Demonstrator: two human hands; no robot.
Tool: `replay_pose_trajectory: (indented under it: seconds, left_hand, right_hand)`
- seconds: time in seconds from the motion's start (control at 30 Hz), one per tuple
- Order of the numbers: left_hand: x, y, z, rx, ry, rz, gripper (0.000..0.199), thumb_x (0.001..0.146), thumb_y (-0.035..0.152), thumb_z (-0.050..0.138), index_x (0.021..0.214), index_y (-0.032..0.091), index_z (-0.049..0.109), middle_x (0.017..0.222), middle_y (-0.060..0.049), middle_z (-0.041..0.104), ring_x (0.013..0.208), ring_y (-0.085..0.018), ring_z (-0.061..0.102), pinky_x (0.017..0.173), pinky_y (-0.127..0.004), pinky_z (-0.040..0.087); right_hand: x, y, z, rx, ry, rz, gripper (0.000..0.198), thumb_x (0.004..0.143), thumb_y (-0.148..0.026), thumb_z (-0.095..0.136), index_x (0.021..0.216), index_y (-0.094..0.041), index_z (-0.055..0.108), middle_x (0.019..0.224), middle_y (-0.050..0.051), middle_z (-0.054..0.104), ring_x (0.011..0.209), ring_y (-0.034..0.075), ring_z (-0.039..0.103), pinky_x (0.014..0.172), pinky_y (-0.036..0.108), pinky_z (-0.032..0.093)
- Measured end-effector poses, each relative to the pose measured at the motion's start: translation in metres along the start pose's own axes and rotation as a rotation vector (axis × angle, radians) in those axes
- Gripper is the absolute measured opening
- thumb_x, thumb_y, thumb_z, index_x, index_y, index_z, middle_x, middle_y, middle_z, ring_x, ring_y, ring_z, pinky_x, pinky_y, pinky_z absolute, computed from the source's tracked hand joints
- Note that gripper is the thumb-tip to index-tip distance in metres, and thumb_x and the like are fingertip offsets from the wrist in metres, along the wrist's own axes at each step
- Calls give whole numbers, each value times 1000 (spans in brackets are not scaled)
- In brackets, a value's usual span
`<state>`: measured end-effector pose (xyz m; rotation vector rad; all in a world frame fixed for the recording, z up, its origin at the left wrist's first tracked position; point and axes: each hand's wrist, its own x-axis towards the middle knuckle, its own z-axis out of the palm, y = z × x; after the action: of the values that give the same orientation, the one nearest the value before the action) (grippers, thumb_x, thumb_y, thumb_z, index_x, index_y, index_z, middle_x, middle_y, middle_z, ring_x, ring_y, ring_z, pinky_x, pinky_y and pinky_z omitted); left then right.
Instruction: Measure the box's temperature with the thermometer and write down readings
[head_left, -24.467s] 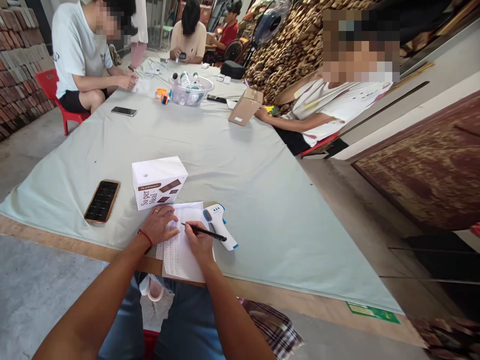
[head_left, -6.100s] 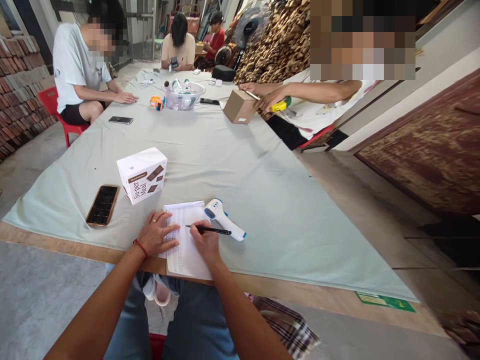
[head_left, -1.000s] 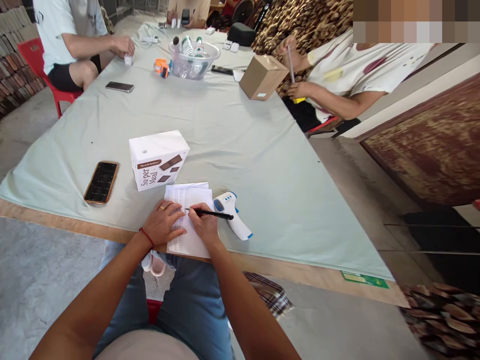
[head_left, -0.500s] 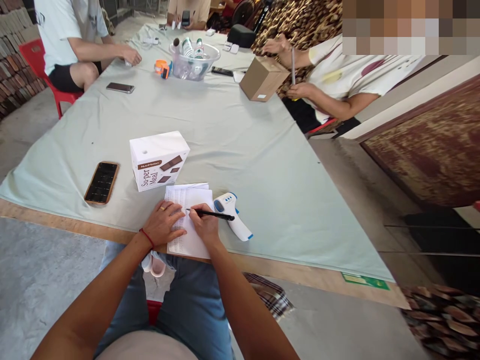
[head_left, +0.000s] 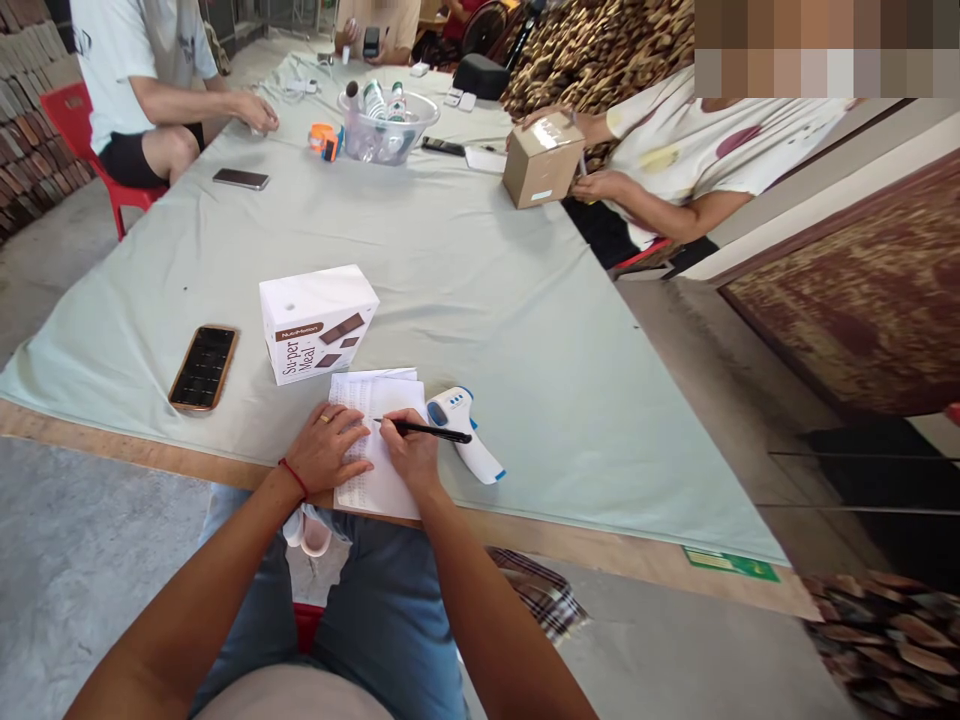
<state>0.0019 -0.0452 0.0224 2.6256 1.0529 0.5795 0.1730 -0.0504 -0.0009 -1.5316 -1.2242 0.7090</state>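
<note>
At the table's near edge lies white paper with rows of small marks along its left side. My left hand rests flat on that side, fingers spread, a ring on one finger and a red string at the wrist. In my right hand is a black pen, its tip at the upper part of the sheet. Just right of this hand lies a white and blue infrared thermometer, partly behind the pen. Beyond the paper stands a white "Super Meal" box.
A phone lies left of the box, another phone farther off. A plastic basin holds several bottles. At the right, a co-worker's hands touch a cardboard box. Another person sits at the left on a red chair.
The co-worker at the right has turned and shifted the cardboard box, with one hand now on its top. My hands and the pen stay nearly where they were.
</note>
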Motion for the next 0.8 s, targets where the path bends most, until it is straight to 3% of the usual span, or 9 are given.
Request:
replay_pose_trajectory:
  seconds: [0.4, 0.57, 0.67, 0.8]
  left_hand:
    - [0, 0, 0, 9, 13, -2, 38, 79, 44, 67, 108, 20, 63, 123, -9, 58, 116, -28, 48, 107, -47, 33]
    - [-1, -1, 2, -28, 54, 20, 35, 79, 43, 69, 105, 20, 62, 120, -9, 59, 114, -28, 49, 104, -48, 36]
    - [-4, -5, 4, -140, 252, -23, 24, 83, 38, 65, 97, 20, 57, 113, -8, 58, 109, -24, 53, 97, -43, 43]
    - [-7, -27, 3, -215, 831, -380, 24, 83, 37, 63, 92, 20, 47, 103, -8, 51, 106, -24, 52, 92, -43, 45]
  right_hand:
    - [2, 9, 3, -43, -8, -73, 12, 69, -34, 51, 68, -22, 53, 62, -1, 59, 60, 16, 55, 63, 31, 47]
    - [0, 10, -1, -135, 125, -267, 12, 80, -30, 47, 74, -22, 55, 66, 0, 58, 63, 17, 55, 64, 31, 48]
    - [10, 8, -13, -338, 135, -470, 21, 88, -24, 41, 94, -20, 61, 87, 6, 64, 81, 20, 58, 75, 33, 47]
    - [33, 6, -32, -720, -73, -629, 34, 87, -12, 40, 108, -21, 65, 100, 9, 65, 94, 23, 54, 82, 35, 41]
